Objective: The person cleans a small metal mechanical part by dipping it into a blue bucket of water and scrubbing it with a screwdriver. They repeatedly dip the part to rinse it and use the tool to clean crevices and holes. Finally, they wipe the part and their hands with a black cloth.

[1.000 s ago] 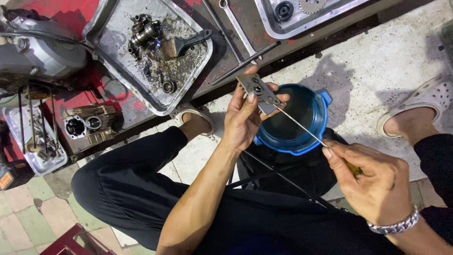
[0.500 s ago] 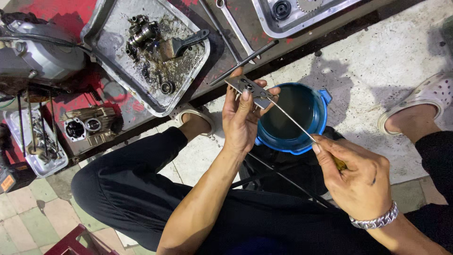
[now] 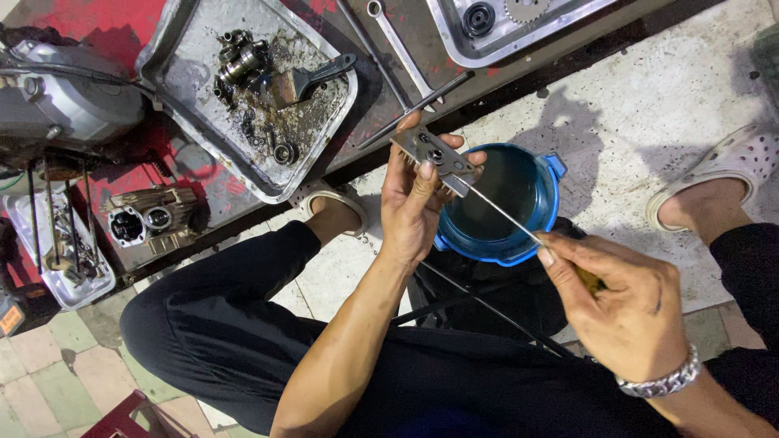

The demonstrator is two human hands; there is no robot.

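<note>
A small metal part is worked on above a blue pot.

The blue pot (image 3: 503, 203) is seen just beyond both hands. The metal part (image 3: 432, 156) is gripped in the left hand (image 3: 418, 207) fingers; a thin screwdriver (image 3: 507, 217) is pinched by the right hand (image 3: 625, 300), its tip touching the part.

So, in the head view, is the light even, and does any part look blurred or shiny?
Head view: light is strong, throwing a dark shadow on the concrete floor; the metal tray and blue container rim show glare; left hand, metal part, thin screwdriver and right hand look sharp; the frame edges bend slightly.
</note>
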